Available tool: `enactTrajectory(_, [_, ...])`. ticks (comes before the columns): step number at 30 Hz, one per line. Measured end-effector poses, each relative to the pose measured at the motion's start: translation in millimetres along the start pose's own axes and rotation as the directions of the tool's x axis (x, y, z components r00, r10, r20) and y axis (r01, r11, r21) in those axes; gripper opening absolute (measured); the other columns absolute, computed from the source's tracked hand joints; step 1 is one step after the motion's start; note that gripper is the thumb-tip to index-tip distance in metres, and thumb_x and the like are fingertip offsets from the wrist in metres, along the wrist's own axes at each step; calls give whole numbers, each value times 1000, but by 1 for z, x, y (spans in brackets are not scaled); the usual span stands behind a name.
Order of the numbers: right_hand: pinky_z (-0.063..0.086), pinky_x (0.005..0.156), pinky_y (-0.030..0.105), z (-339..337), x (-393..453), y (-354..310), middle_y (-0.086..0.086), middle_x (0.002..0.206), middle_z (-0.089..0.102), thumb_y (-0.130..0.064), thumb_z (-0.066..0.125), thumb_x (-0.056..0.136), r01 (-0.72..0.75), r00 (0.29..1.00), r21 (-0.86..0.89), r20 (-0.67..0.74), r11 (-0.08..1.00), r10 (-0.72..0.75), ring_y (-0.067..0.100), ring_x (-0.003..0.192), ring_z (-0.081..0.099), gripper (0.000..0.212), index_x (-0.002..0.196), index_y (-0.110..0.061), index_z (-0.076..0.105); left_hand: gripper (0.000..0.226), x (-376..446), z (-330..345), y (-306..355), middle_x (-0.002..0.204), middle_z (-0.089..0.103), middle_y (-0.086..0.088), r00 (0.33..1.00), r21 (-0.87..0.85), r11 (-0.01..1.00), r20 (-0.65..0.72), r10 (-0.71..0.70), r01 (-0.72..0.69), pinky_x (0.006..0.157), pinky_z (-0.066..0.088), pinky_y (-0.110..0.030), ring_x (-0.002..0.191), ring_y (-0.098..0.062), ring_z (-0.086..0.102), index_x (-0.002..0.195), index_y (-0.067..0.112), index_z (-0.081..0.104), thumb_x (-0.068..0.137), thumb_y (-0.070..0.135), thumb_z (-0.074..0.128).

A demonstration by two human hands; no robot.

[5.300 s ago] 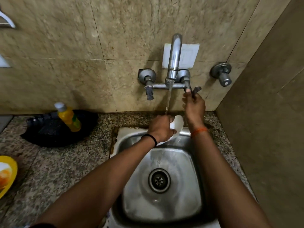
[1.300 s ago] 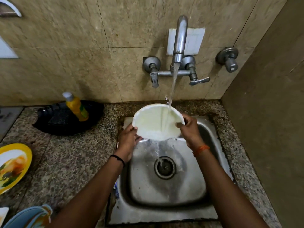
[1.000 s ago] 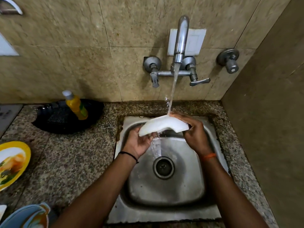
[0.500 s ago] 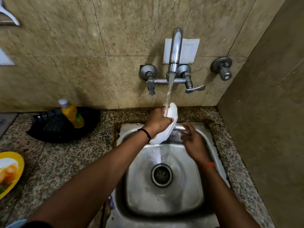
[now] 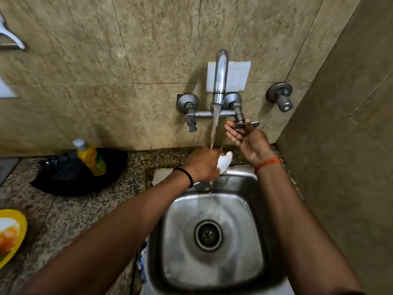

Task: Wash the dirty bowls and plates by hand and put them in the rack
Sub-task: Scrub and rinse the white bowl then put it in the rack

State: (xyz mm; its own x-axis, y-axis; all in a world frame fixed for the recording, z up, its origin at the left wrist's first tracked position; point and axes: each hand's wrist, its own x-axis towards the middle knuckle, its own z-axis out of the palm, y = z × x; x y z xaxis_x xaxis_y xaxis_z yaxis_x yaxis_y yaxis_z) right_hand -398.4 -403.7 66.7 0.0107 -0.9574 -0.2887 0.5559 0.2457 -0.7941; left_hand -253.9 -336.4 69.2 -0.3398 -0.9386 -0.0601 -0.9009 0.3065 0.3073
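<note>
Now the right hand [image 5: 247,138] is reaching up, fingers straight, touching the tap lever [image 5: 247,124]; the left hand [image 5: 201,165] is gripping the plate [image 5: 225,162] edge-on under the stream.

Sink [image 5: 212,271] set in countertop [image 5: 63,209], below wall tap [image 5: 220,81]. Left hand [image 5: 202,165] holds plate [image 5: 225,161] over the sink's back rim, under the stream. Right hand [image 5: 248,139] at right tap lever [image 5: 251,124]. Bottle [image 5: 90,156] on tray [image 5: 70,179], left of sink. Food plate [image 5: 10,235] at far left edge.
</note>
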Motion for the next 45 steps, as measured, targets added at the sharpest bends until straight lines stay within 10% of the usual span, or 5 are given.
enactTrajectory(13, [55,51,13,57,-59,42,28,136,51,9,34,98,-361,888,45,321,932,328,13,64,72,38,135,15,39,46,-25,43,-14,131,57,-12,990,28,1000,139,-11,7,93,47,-36,116,-30,54,127,12,55,85,29,59])
enactTrajectory(24, [37,56,27,45,-36,60,-8,50,52,-55,61,83,230,962,-843,123,487,-242,16,52,50,49,50,-20,51,43,-30,32,-46,112,69,-6,992,-411,903,32,-120,122,78,43,-25,104,-24,62,118,14,66,76,17,75])
enactTrajectory(29, [47,77,28,-1,-32,64,-1,100,67,-38,58,90,294,947,-931,254,215,-197,17,91,62,27,98,-14,67,43,-30,42,-52,107,71,-9,921,-810,521,58,-385,270,91,51,-43,102,-30,65,113,12,68,71,8,78])
enactTrajectory(36, [49,64,31,-26,-50,82,1,98,62,-42,49,97,-149,973,-747,5,648,230,17,83,61,32,119,-19,57,27,-27,41,-38,102,68,-14,798,-949,-135,313,-514,285,62,52,-31,83,-29,64,110,9,64,83,0,65])
enactTrajectory(45, [55,74,43,-62,-52,94,7,109,64,-60,61,82,-446,887,-450,-105,774,451,27,101,60,53,117,-21,61,40,-48,50,-68,116,65,-13,859,-888,-379,391,-330,259,68,59,-44,100,-29,63,131,8,53,91,10,55])
